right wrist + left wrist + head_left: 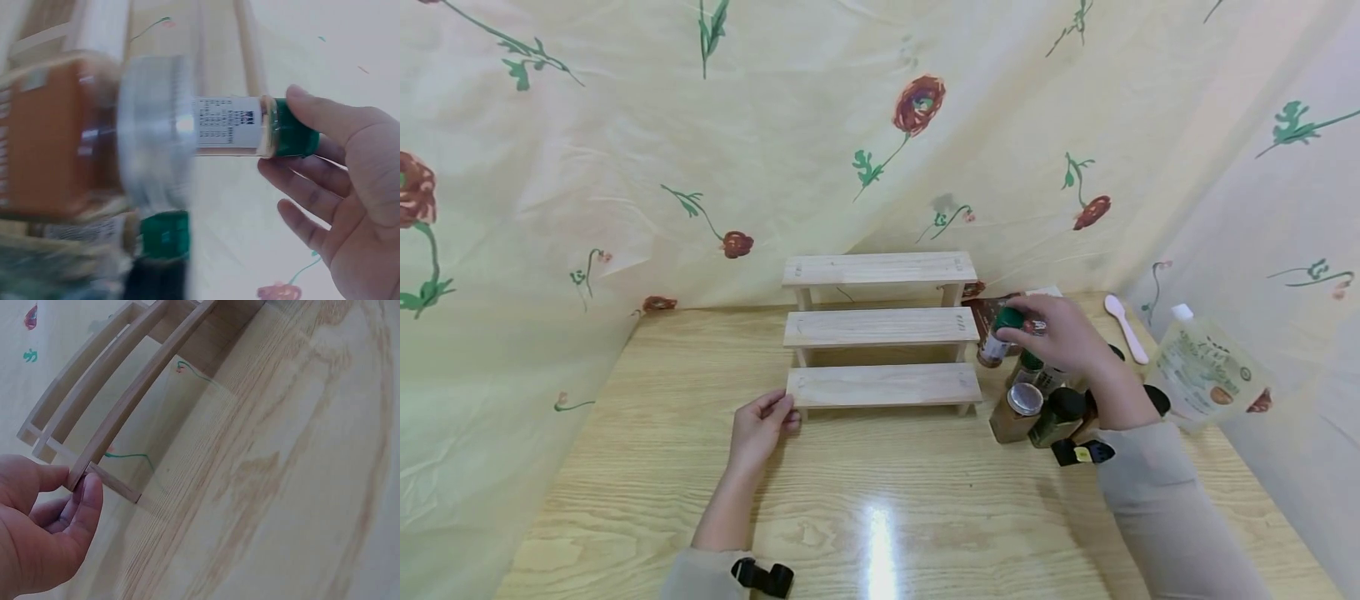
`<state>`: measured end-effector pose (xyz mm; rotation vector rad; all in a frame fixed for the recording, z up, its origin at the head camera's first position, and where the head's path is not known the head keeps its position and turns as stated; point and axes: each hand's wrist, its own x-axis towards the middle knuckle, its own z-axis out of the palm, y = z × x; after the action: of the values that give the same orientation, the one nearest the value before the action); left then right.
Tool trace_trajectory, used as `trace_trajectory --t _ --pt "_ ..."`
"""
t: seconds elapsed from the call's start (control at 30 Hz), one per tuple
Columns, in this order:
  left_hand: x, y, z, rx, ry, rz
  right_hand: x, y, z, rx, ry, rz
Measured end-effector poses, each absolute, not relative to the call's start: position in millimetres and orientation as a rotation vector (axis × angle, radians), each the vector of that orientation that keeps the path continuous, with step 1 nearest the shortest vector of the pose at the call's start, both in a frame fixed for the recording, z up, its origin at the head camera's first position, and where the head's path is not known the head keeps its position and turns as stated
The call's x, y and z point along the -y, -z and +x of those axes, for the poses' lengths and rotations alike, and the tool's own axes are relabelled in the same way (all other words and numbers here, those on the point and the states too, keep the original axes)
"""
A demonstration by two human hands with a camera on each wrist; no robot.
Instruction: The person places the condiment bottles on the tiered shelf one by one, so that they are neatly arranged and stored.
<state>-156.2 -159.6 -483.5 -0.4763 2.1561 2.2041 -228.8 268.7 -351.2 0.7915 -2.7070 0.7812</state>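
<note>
The right hand (1060,333) is pinching the green cap of a labelled spice jar (995,348) between its thumb and curled fingers, keeping the jar just right of a three-step wooden rack (883,385). Whether the jar's base is touching the table (880,475) is hard to tell. The left hand (762,427), well apart from the jar, is pinching the lowest step's left end. A silver-lidded jar (1025,400) is standing near the right forearm.

Jars (1013,422) stand on the table (625,475) between shelf (883,385) and pouch (1206,371).
</note>
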Motion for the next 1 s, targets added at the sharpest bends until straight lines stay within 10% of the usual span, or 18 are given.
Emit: trace_trajectory --t 1.0 --pt "159 484 -156 -2.139 -2.247 -0.445 -151 285 -281 2.435 -0.984 0.799"
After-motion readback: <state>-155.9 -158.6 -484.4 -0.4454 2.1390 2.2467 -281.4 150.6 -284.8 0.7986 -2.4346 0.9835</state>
